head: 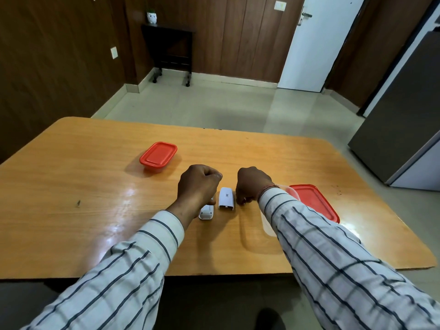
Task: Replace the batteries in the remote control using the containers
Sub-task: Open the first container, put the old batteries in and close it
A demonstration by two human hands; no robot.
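**Now: both hands curled at mid-table, remote under my left**

Okay, starting far left on the wooden table (95, 186): the closed container (158, 155) sits towards the far side with its red lid on, well apart from everything else. Moving in, my left hand (198, 184) is balled up, knuckles showing, fingers tucked under. It sits right over the far end of the remote control (206, 212), which lies flat on the table with only its near white end poking out below my wrist. Whether those fingers actually grip the remote, I cannot tell; they are hidden beneath the hand.

Next, just beside the remote, the white battery cover (227, 197) lies by itself in the gap between my two hands, a small printed code on it.

On to my right hand (252, 184): fingers curled down, tips close to the tabletop right next to the cover. Something may be pinched there, but I cannot tell. A thread band shows at the wrist above the striped cuff.

Furthest right, the open clear container (267, 226) sits partly behind my right forearm, and its red lid (314, 202) lies flat just beside it.
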